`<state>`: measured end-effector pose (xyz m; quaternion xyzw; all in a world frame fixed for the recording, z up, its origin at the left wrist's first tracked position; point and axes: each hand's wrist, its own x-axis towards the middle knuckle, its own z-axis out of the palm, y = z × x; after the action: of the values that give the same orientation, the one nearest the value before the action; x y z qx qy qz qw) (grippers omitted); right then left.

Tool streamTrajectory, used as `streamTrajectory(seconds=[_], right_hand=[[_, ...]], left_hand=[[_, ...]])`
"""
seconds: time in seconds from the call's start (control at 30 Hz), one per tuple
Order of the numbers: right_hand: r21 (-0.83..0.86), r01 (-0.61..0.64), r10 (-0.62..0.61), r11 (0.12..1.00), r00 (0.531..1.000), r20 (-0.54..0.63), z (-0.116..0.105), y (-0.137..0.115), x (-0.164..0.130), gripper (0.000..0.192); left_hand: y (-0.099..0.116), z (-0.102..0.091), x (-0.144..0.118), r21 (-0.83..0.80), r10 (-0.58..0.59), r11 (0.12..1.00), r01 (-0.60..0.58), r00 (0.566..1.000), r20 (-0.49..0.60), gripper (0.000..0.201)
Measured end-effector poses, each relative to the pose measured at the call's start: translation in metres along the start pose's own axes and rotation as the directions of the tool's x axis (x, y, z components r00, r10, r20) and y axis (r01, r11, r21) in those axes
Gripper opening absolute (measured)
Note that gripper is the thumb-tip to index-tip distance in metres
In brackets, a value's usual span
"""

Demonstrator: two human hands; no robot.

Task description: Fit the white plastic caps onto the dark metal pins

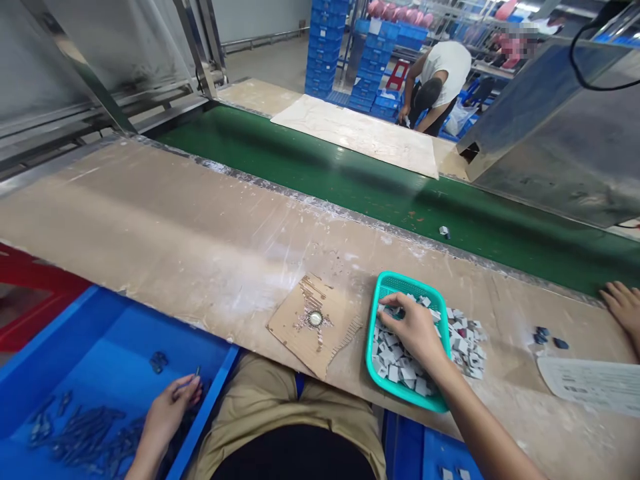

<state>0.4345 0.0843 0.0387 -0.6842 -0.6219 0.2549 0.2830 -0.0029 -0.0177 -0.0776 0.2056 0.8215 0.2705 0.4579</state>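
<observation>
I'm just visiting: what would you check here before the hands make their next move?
1. Right hand reaches the small white-and-grey pieces in the teal basket: ok.
2. Right hand has gripped a piece: cannot tell.
3. Left hand holds a thin metal part over the blue bin: ok.
4. Pieces all inside the basket: not ok, spilled pieces lie beside it.
5. Cardboard pad with its round metal fitting unobstructed: ok.
6. Another person's hand stays apart: ok.
</observation>
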Motion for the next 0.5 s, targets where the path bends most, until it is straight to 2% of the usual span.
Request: streamTrajectory(seconds=[0.1, 0.17, 0.23, 0.33, 0.4, 0.5], right_hand=[[0.308, -0.129, 0.144, 0.943, 0.989, -0.029, -0.008, -0.006, -0.002, 0.030], [0.479, -0.238, 0.246, 0.845, 0.968, 0.046, -0.011, -0.010, -0.005, 0.037], [0.560, -0.288, 0.271, 0.776, 0.956, 0.117, -0.011, -0.014, -0.008, 0.039], [0.595, -0.270, 0.222, 0.757, 0.963, 0.154, -0.003, -0.020, -0.014, 0.038], [0.563, -0.255, 0.186, 0.786, 0.966, 0.178, 0.006, -0.029, -0.018, 0.036], [0.465, -0.183, 0.098, 0.866, 0.975, 0.202, 0.024, -0.047, -0.025, 0.034]], left_hand=[[0.013, 0.003, -0.014, -0.350, -0.119, 0.926, 0.142, 0.989, 0.086, 0.018], [0.022, 0.003, -0.021, -0.457, -0.121, 0.876, 0.158, 0.986, 0.111, 0.021], [0.029, 0.003, -0.028, -0.522, -0.093, 0.838, 0.160, 0.984, 0.153, 0.020], [0.039, 0.008, -0.040, -0.566, 0.006, 0.811, 0.149, 0.965, 0.262, 0.025], [0.046, 0.016, -0.051, -0.578, 0.097, 0.808, 0.113, 0.942, 0.320, 0.029], [0.056, 0.031, -0.069, -0.584, 0.207, 0.811, 0.029, 0.920, 0.334, 0.033]])
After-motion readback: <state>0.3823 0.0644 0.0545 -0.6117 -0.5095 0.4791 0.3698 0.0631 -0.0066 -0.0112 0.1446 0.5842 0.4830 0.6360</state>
